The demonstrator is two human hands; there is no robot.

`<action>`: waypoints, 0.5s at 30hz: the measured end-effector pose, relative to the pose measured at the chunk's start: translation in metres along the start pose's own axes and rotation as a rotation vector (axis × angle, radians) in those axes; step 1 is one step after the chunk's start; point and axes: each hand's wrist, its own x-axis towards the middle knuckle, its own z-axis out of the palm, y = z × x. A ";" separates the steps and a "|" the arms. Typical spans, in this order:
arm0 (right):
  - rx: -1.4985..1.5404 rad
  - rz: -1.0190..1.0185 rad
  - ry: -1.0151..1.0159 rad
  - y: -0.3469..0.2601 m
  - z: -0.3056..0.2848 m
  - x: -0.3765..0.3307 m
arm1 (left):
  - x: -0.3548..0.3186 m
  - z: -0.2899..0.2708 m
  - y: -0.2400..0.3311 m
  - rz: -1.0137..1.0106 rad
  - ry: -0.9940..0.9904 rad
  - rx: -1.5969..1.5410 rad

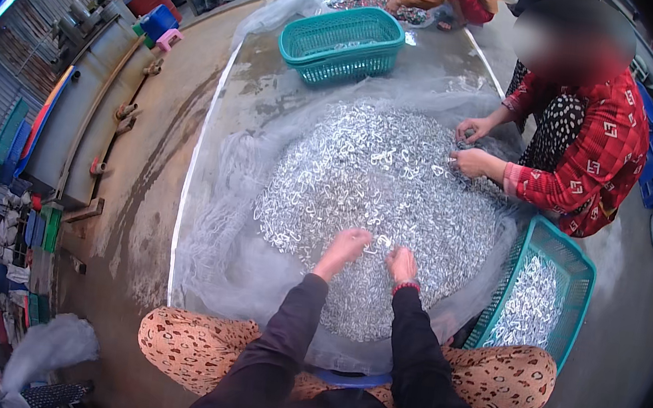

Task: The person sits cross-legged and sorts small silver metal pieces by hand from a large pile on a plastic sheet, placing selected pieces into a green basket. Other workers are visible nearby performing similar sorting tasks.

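1. Head view, setting: outdoor concrete floor, damp and stained; corrugated wall and stacked coloured crates at the left edge. A sheet of fine grey netting was spread on the ground.
2. On the netting lay a large round heap of small silvery metal pieces, reaching from just in front of the person's knees to the far side.
3. Left hand: resting on the near edge of the heap, fingers curled down among the pieces; whether it gripped any could not be told.
4. Right hand: just beside the left, also on the near edge, fingers bent over a few pieces; grip not resolvable. A red band sat at the wrist. The two hands were close but apart.
5. Teal basket at the person's right, touching the netting edge, partly filled with the same silvery pieces.
6. Second teal basket beyond the heap, holding few pieces, as far as visible.
7. A co-worker in a red patterned top sat at the far right, both hands in the heap; another person worked at a farther pile.
8. Judgement on progress: one basket partly filled, the heap large; most of the sorting appeared left to do
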 end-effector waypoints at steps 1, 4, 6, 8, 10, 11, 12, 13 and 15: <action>0.001 -0.005 -0.051 0.001 -0.004 -0.002 | 0.009 0.009 -0.012 0.169 0.036 0.333; 0.029 0.003 -0.136 0.010 -0.016 -0.005 | 0.015 0.023 -0.039 0.256 0.080 1.015; 0.091 -0.004 -0.130 0.019 -0.021 -0.006 | 0.011 0.029 -0.046 0.186 0.111 1.145; 0.118 -0.067 -0.037 0.026 -0.025 -0.005 | 0.004 0.029 -0.044 0.244 0.105 1.137; 0.395 -0.066 -0.003 0.029 -0.029 -0.002 | -0.005 0.022 -0.038 0.218 0.089 1.009; 0.507 -0.048 0.029 0.027 -0.033 0.000 | -0.006 0.016 -0.033 0.193 0.087 0.893; 0.694 -0.081 -0.002 0.024 -0.036 0.002 | -0.009 0.011 -0.029 0.222 0.119 0.787; 0.842 -0.017 -0.084 0.020 -0.039 0.003 | -0.012 0.006 -0.026 0.150 0.067 0.630; 1.137 0.136 -0.269 0.013 -0.049 0.003 | -0.016 -0.002 -0.017 0.076 0.030 0.375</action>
